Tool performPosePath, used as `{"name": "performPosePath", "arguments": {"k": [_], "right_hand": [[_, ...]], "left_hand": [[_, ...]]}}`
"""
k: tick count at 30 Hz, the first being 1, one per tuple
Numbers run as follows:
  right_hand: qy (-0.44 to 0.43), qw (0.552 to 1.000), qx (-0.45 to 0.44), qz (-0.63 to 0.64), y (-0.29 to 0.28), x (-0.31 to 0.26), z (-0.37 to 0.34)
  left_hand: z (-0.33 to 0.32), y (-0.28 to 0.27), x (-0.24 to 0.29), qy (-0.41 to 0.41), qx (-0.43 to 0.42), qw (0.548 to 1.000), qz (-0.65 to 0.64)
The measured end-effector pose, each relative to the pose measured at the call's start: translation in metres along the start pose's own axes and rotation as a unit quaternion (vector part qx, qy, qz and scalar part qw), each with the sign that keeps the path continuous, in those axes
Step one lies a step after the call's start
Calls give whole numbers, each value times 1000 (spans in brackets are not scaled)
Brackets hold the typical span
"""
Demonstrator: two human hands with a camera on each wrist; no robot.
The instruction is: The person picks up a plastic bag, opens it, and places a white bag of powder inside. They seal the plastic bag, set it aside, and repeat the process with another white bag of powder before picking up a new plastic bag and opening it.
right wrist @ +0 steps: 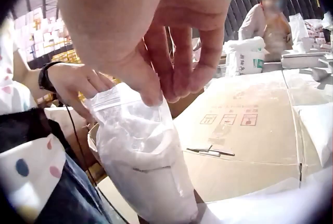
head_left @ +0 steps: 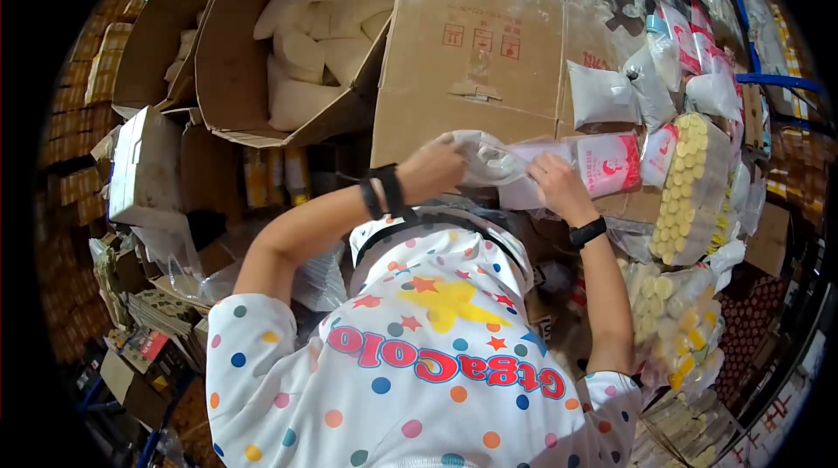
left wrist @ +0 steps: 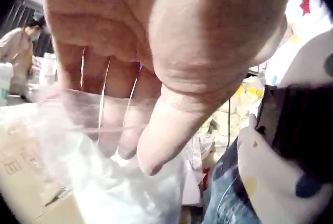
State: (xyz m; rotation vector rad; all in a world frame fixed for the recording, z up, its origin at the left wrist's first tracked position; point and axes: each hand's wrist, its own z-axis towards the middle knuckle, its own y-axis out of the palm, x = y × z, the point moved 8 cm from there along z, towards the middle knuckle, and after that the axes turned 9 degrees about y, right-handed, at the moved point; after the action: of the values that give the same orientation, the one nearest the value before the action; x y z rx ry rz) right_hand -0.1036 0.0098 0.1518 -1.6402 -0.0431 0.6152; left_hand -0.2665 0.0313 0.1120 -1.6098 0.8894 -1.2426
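Note:
A clear zip-lock bag of white contents (right wrist: 140,161) is upright between both hands in the right wrist view. My left hand (head_left: 436,168) grips one side of its top edge. In the left wrist view the thumb (left wrist: 161,135) lies over the bag's clear upper band, with the fingers behind it. At the other top corner my right hand (head_left: 561,184) pinches the plastic between thumb and fingertips. In the head view the bag appears crumpled beside the left hand. A flat bag with pink-red print (head_left: 608,162) lies just right of the right hand.
A large cardboard box (head_left: 476,40) stands directly ahead. Filled white bags (head_left: 602,94) lie on its right side, near a pack of yellowish rounds (head_left: 685,189). At left, an open carton (head_left: 227,92) holds big pale sacks. Another person (right wrist: 273,24) is across the work area.

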Motion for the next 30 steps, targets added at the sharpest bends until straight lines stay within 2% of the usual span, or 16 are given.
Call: {"name": "performPosePath", "arguments": {"k": [2,4,5,9,11,14,17,20,23,26,27,30], "right_hand": [[20,1000,-4,12,1,3,-1],[5,999,6,33,2,0,3],[-3,999,10,43,2,-1,5],[42,997,-26,61,12,14,10],[65,996,-26,57,18,24,8],[47,998,33,20,0,5,17],[55,993,101,35,-24,-46,35],[40,994,101,29,2,-73,56],[90,990,23,107,57,-68,75],[95,981,-46,163,92,-74,85],[99,984,-98,113,118,-67,85],[60,994,-32,86,108,-70,83]], "left_hand": [[-29,-37,-12,6,89,992,89],[-48,-48,-32,7,177,981,78],[-51,-41,-43,-7,169,985,20],[-49,-36,-55,9,243,968,-55],[-51,-29,-62,-2,252,964,-87],[-54,-28,-64,4,261,959,-112],[-52,-29,-63,29,275,956,-102],[-48,-29,-65,35,263,960,-93],[-47,-31,-65,49,259,961,-86],[-46,-33,-60,64,243,966,-64],[-45,-33,-58,70,234,968,-55],[-44,-34,-62,59,237,968,-62]]}}
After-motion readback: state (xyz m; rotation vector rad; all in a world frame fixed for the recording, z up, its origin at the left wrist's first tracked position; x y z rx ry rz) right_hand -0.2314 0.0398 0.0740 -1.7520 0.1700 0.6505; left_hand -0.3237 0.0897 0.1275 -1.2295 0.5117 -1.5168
